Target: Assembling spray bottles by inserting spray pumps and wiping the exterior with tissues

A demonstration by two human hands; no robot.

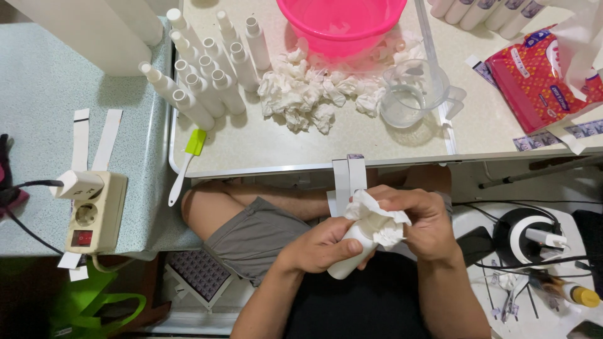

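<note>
My left hand (317,248) grips a white plastic bottle (347,260) over my lap, below the table edge. My right hand (424,220) presses a crumpled white tissue (377,216) onto the top of that bottle, so the bottle's neck is hidden. Several more white bottles (207,69) without caps stand in a cluster at the back left of the table. A pile of used crumpled tissues (314,94) lies in the middle of the table, in front of a pink basin (342,22).
A clear measuring jug (414,94) stands right of the tissue pile, a red tissue pack (543,78) at far right. A green-tipped spatula (185,166) hangs over the table edge. A power strip (94,210) lies on the left counter. Label strips (348,176) hang from the table edge.
</note>
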